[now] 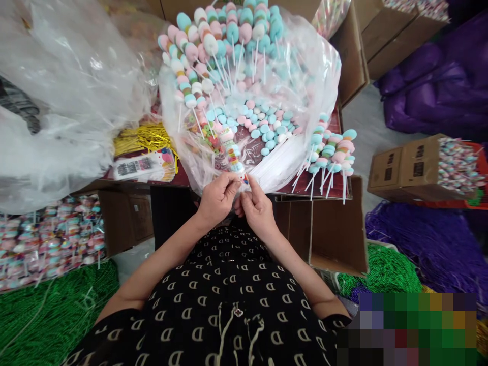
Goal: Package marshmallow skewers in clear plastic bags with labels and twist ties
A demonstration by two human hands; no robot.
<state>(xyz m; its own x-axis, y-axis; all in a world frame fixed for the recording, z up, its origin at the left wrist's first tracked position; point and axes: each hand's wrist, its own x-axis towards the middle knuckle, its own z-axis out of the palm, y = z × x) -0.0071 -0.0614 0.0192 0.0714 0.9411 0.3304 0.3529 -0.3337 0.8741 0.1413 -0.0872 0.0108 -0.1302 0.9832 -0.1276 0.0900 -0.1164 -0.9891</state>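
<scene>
Pink-and-blue candy skewer (232,155) stood nearly upright, its stick pinched closed between my left hand (217,198) and right hand (257,206), over the table's near edge (316,196), against a plastic bag (320,66) of skewers (213,51).

A black short-sleeved top (229,315), printed all over with rows of cream letter-D shapes, covers the person's torso. The left sleeve (114,330) and right sleeve (335,321) carry the same print and end above bare forearms (160,259). A small silver-toned ornament (238,312) sits at the centre of the chest, with two pale twisted cords (254,338) hanging below it. The left hand (217,199) and right hand (258,208) are bare.
</scene>
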